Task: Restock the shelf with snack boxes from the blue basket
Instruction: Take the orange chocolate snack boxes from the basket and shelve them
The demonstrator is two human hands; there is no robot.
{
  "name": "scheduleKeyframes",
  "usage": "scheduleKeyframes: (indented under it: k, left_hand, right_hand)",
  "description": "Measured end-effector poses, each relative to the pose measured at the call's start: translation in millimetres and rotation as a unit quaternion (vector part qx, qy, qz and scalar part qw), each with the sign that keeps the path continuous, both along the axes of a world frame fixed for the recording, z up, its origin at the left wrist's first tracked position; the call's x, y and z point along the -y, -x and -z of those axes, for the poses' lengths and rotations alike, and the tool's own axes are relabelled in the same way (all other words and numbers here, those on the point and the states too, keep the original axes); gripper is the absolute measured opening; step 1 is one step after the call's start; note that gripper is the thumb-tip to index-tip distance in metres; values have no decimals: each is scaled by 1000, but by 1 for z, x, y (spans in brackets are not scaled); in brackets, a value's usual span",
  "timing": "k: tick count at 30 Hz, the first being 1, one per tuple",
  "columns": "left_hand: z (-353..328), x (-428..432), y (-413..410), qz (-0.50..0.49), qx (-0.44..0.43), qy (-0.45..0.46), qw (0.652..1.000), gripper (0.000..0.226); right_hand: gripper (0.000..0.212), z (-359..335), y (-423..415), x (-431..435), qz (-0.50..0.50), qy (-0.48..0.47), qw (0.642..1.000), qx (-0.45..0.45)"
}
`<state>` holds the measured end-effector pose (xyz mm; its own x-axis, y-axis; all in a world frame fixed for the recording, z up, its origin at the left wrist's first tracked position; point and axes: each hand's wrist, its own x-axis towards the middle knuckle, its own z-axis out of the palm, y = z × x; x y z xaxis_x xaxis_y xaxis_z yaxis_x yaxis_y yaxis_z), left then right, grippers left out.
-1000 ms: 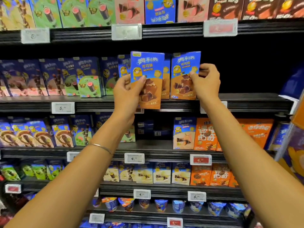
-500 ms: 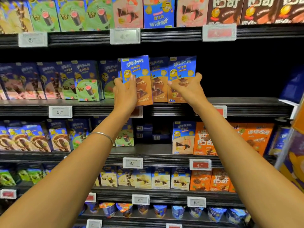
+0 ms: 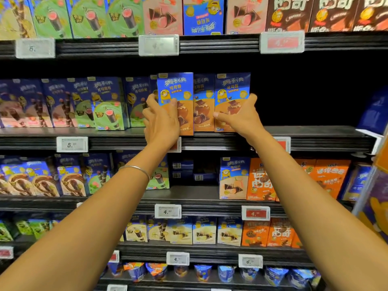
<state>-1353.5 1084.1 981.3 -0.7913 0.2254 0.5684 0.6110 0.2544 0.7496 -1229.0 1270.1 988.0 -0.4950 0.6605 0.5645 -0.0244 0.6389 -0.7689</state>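
Three blue-and-orange snack boxes stand side by side on the middle shelf (image 3: pixel 315 133). My left hand (image 3: pixel 161 122) grips the left box (image 3: pixel 175 87), thumb on its front and fingers round its left side; this box sits a little forward at the shelf's front edge. My right hand (image 3: pixel 241 118) holds the right box (image 3: pixel 232 87), thumb across its front and fingers at its right edge. A third box of the same kind (image 3: pixel 203 106) stands between them, untouched. The blue basket is out of view.
Blue and green snack boxes (image 3: pixel 109 114) fill the shelf to the left of my left hand. Right of the right box the shelf is dark and bare. Price tags (image 3: pixel 72 144) line the rails. Orange boxes (image 3: pixel 331 175) and more rows sit on the lower shelves.
Both hands have lowered their boxes and pushed them back; the boxes went from held in front of the shelf to standing on it in a row.
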Motion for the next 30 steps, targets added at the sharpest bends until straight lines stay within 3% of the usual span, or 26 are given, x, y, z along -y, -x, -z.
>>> scheduleKeyframes:
  k: [7,9,16,21,24,27,30]
  left_hand:
    - [3,8,6,66,-8,89,994,122]
    - [2,8,10,69,-4,90,994,129]
    - [2,7,18,48,-30,65,996,106]
    - [3,3,20,31,-51,76,995,107]
    - [3,5,20,41,-51,59,996,111]
    - [3,11,14,57,-35,22,998,121]
    - [5,25,4,99,-2,-68,993,113]
  right_hand:
    - [93,0,3,-10,-2,1,1000,16]
    - [91,1,6,-12,8,-2,1000,17]
    - [94,2,16,-18,33,-7,999,21]
    - [100,2,22,-25,30,10,999,41]
    - [110,-3,20,-24,16,67,997,41]
    - [114,-8,12,-16,45,102,993,27]
    - [101,-8,-7,7,65,89,994,-27]
